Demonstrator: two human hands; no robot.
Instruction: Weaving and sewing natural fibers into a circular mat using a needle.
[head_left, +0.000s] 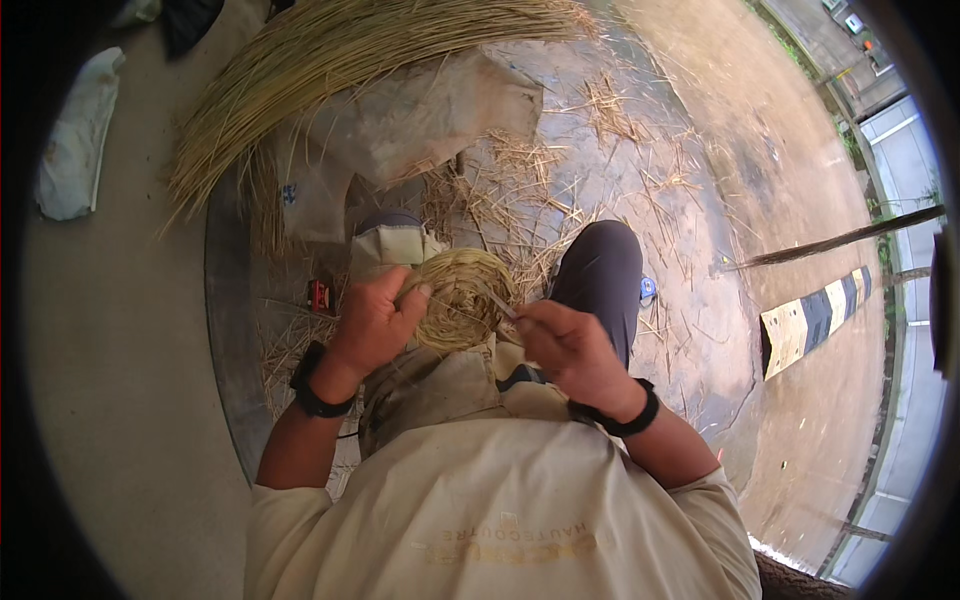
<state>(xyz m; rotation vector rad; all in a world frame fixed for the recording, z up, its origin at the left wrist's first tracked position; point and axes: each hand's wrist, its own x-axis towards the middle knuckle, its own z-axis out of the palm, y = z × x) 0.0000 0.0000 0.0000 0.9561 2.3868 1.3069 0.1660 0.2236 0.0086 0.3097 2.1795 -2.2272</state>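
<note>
A round, coiled straw basket rests in my lap between my knees, its woven rings facing up. My left hand is closed on its left rim, thumb bent over the edge. In the fingers of my right hand is a thin, pale, pointed tool, its tip directed at the right side of the weave. Whether that tip touches the straw I cannot tell. A beige cloth covers my lap under the basket.
A large bundle of long straw lies ahead, beside crumpled plastic sheeting. Loose straw scraps litter the grey mat. A small red box sits left of my knees, a blue item on the right. Farther right is a black-and-cream striped bar.
</note>
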